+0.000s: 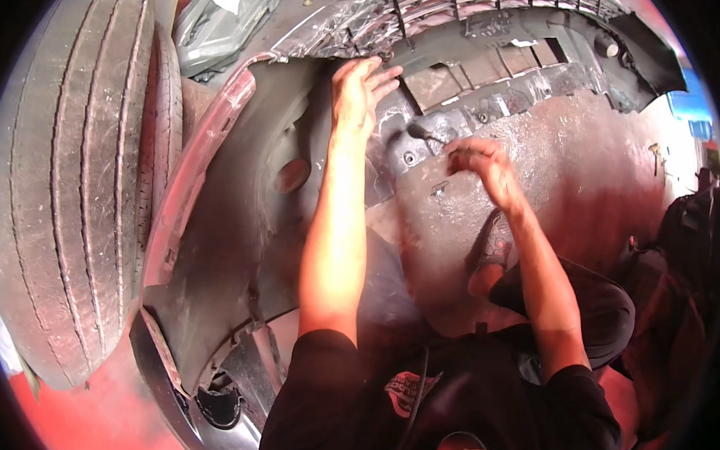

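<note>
Extending from a black shirt (450, 363), two bare forearms (336, 232) reach forward. Right hand (489, 168): fingers loosely curled above the reddish floor (599, 178) — whether they pinch anything cannot be told. Left hand (356, 96), farther out: fingers parted, near the corner of a dark bumper cover (246, 197), which lies curved around the worker's left and front; contact is unclear. Outside it, at left, stands a grooved tyre (68, 175); farthest, a slatted grille (401, 22).

Left grip (360, 96) spreads, reaching farther forward; right grip (485, 164) curls loosely.
</note>
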A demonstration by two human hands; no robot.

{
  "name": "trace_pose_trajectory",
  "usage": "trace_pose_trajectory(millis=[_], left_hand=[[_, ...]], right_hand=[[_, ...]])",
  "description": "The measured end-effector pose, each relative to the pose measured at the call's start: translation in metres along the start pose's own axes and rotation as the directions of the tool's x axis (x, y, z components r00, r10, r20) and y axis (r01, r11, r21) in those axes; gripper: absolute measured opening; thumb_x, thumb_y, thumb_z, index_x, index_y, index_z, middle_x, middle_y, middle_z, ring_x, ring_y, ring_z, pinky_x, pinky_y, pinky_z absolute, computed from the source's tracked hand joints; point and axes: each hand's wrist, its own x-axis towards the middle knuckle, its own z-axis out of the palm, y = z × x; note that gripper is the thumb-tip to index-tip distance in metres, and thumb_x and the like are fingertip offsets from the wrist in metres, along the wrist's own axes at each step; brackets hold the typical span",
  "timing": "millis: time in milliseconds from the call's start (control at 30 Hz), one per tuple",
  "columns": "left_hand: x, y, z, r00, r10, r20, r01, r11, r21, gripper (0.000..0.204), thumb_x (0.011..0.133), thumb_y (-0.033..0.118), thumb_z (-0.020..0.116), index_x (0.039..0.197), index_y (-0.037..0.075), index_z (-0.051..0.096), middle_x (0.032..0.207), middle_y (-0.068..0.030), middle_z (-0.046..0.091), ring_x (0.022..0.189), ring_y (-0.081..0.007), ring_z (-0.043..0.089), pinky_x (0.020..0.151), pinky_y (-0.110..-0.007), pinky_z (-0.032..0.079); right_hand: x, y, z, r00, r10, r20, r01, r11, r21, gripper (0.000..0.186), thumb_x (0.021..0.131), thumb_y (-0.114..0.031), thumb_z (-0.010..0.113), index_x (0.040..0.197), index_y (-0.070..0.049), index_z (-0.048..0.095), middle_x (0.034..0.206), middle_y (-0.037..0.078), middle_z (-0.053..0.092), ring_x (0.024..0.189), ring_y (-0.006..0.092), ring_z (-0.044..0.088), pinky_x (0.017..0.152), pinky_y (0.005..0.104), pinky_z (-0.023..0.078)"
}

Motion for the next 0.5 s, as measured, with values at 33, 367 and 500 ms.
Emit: trace_pose_trajectory(millis=[33,367,500], left_hand=[[-0.001,0.002,0.002,1.000,-0.003,0.014,0.003,1.000,-0.003,0.026,0.097,0.017,0.050,0.107,-0.005,0.058,0.124,-0.0252,0.062,0.107,-0.0391,0.065,0.093,-0.050,0.052],[-0.001,0.009,-0.002,0.999,-0.018,-0.026,0.022,0.992,0.126,0.032,0.098,0.016,0.052,0.117,-0.010,0.055,0.118,-0.0260,0.062,0.105,-0.0386,0.066,0.092,-0.050,0.052],[-0.001,0.007,-0.011,1.000,0.003,-0.026,0.000,0.992,0.124,0.026,0.096,0.011,0.047,0.110,-0.009,0.057,0.116,-0.0245,0.063,0.103,-0.0392,0.066,0.091,-0.050,0.052]], right_hand=[[-0.012,0.006,0.007,0.996,0.036,0.076,-0.052,0.975,0.218,0.031,0.095,-0.022,0.059,0.112,0.003,0.068,0.080,0.009,0.068,0.079,0.0226,0.070,0.077,0.0362,0.057],[-0.062,0.053,0.019,0.997,0.063,-0.039,-0.061,0.996,0.069,0.041,0.096,-0.013,0.055,0.133,0.005,0.051,0.072,0.004,0.057,0.058,0.0139,0.058,0.055,0.0278,0.049],[-0.066,-0.015,0.035,0.984,0.020,-0.175,-0.059,0.973,-0.225,0.045,0.099,-0.015,0.054,0.142,0.000,0.049,0.068,0.003,0.055,0.059,0.0129,0.053,0.057,0.0286,0.044]])
